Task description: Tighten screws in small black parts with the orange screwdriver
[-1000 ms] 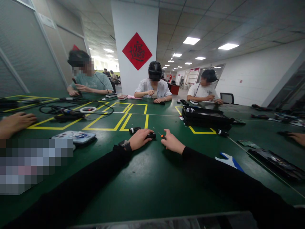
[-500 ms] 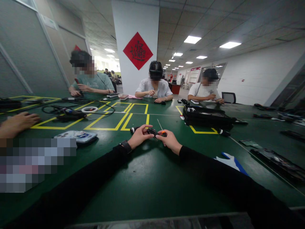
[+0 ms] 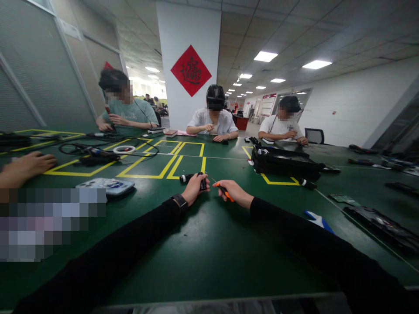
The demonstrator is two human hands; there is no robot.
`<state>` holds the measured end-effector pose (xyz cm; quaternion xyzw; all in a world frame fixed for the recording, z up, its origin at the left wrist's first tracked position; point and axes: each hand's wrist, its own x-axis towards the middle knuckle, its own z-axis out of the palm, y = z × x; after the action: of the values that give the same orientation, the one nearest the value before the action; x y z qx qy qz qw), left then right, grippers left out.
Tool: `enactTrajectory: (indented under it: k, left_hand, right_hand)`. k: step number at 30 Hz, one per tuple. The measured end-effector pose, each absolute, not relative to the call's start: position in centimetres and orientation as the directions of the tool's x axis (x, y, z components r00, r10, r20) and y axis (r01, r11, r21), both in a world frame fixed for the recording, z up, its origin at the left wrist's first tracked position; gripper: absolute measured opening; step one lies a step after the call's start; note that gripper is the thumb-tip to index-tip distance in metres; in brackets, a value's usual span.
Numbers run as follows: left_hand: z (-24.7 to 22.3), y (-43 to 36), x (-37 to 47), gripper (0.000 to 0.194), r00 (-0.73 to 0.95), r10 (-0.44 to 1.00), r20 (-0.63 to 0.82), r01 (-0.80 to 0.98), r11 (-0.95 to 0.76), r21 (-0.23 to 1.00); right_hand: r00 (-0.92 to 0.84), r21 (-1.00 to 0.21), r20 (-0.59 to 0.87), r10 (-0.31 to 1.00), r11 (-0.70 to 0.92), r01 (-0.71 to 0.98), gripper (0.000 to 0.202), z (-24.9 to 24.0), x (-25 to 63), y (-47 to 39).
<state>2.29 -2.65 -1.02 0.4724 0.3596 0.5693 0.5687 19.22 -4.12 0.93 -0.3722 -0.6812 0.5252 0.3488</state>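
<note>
Closed around a small black part (image 3: 203, 183) is my left hand (image 3: 192, 190), with a dark watch on its wrist. The part's exact kind is too small to tell. My right hand (image 3: 233, 192) grips a screwdriver (image 3: 225, 192) with an orange and black handle. Its thin metal shaft points left toward the black part, and I see a small gap between the tip and the part. Just beyond my left hand lies a black cylinder with a white band (image 3: 186, 178) on the green table (image 3: 196, 253).
A phone in a patterned case (image 3: 109, 186) and another person's hand (image 3: 31, 165) are at left, cables (image 3: 98, 152) behind. A long black housing (image 3: 284, 161), a blue and white tool (image 3: 319, 221) and a circuit assembly (image 3: 382, 226) lie at right. Several people sit opposite.
The screwdriver has swung from pointing upward to pointing left at the black part. My left hand has turned the part more upright, and my hands have moved slightly apart.
</note>
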Motion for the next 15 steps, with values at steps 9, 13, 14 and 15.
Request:
enactTrajectory:
  k: [9, 13, 14, 15]
  left_hand:
    - [-1.7, -1.5, 0.6, 0.018, 0.179, 0.954, 0.240, -0.066, -0.232, 0.971]
    - [-1.7, -1.6, 0.6, 0.016, 0.165, 0.953, 0.255, -0.090, -0.242, 0.966]
    - [-1.7, -1.6, 0.6, 0.015, 0.156, 0.954, 0.258, -0.099, -0.244, 0.965]
    - [-1.7, -1.6, 0.6, 0.015, 0.149, 0.954, 0.260, -0.107, -0.246, 0.963]
  right_hand:
    - [-0.399, -0.934, 0.181, 0.899, 0.284, 0.217, 0.035, -0.6, 21.6, -4.0]
    - [-0.385, -0.905, 0.228, 0.894, 0.340, 0.256, 0.030, -0.6, 21.5, -4.1]
    - [-0.391, -0.906, 0.228, 0.892, 0.341, 0.249, 0.029, -0.6, 21.5, -4.1]
    - [-0.397, -0.912, 0.222, 0.890, 0.334, 0.239, 0.029, -0.7, 21.6, -4.2]
